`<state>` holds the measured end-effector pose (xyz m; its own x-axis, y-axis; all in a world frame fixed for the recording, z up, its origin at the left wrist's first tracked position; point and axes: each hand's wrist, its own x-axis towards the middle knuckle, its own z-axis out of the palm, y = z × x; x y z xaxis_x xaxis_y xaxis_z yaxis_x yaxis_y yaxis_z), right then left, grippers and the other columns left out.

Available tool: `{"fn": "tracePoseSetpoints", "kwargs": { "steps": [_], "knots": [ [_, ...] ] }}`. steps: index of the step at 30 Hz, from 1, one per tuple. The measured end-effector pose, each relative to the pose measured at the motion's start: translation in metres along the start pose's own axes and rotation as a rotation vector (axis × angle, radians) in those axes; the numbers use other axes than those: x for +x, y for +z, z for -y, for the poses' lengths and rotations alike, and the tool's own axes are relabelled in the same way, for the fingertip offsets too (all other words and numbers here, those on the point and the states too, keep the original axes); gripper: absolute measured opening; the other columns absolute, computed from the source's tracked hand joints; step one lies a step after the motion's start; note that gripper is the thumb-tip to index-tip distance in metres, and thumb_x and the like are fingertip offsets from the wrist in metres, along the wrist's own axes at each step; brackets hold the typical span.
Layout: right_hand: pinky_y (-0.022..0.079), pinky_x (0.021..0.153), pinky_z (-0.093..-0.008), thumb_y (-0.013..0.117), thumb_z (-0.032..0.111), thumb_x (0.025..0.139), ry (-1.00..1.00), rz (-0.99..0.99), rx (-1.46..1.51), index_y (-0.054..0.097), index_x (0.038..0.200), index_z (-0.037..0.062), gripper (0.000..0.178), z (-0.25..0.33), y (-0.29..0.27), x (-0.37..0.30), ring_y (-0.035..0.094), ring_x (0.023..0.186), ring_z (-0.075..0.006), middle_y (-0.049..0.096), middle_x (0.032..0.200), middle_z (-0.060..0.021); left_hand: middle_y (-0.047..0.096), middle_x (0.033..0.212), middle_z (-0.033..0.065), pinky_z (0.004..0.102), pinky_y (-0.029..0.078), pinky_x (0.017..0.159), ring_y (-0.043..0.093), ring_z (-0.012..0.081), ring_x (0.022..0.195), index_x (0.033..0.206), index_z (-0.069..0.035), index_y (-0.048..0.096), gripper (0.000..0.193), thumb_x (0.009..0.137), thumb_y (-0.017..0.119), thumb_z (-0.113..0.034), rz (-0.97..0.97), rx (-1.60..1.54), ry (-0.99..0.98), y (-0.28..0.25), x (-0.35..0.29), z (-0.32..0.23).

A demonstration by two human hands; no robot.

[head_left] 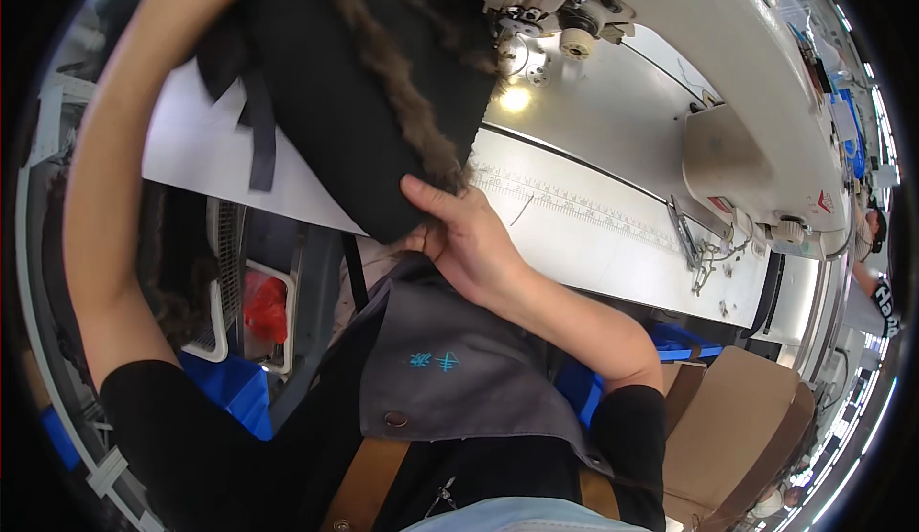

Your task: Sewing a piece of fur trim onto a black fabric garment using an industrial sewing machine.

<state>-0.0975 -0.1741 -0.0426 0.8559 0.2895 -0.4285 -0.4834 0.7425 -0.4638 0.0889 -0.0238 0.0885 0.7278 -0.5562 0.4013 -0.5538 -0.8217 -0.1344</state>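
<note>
A piece of black fabric with a strip of brown fur along it spreads over the left side of the table. Its far right edge reaches the needle area of a white sewing machine, where a small lamp glows. My right hand grips the near corner of the fabric, thumb on top beside the end of the fur and fingers underneath. My left arm curves up over the fabric's left side and leaves the picture at the top, so that hand is out of sight. A dark strap hangs by the fabric's left edge.
Metal snips and thread scraps lie on the white table, right of a printed ruler scale. Below stand a cardboard box, a blue bin and a white basket holding a red bag. Another person shows at far right.
</note>
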Motion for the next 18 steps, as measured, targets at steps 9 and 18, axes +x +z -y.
{"fn": "tracePoseSetpoints", "kwargs": {
  "steps": [9, 18],
  "knots": [
    [0.050, 0.062, -0.0262, 0.055, 0.013, 0.090, 0.080, -0.108, -0.264, 0.058, 0.094, -0.0044, 0.019, -0.002, -0.008, 0.003, 0.059, 0.066, -0.0124, 0.063, 0.082, -0.0068, 0.061, 0.111, 0.0105, 0.0370, 0.042, 0.092, 0.055, 0.0285, 0.108, 0.108, -0.003, 0.061, 0.028, 0.081, 0.053, -0.006, -0.123, -0.022, 0.333, 0.010, -0.048, -0.017],
    [0.052, 0.069, -0.0289, 0.054, 0.015, 0.092, 0.069, -0.029, -0.449, 0.056, 0.098, -0.0048, 0.021, 0.007, -0.022, -0.009, 0.062, 0.071, -0.0135, 0.063, 0.086, -0.0084, 0.059, 0.119, 0.0025, 0.0333, 0.044, 0.090, 0.056, 0.0224, 0.106, 0.104, -0.006, 0.065, 0.025, 0.081, 0.060, -0.015, 0.122, -0.483, 0.457, 0.113, -0.059, -0.068]
  ]
}}
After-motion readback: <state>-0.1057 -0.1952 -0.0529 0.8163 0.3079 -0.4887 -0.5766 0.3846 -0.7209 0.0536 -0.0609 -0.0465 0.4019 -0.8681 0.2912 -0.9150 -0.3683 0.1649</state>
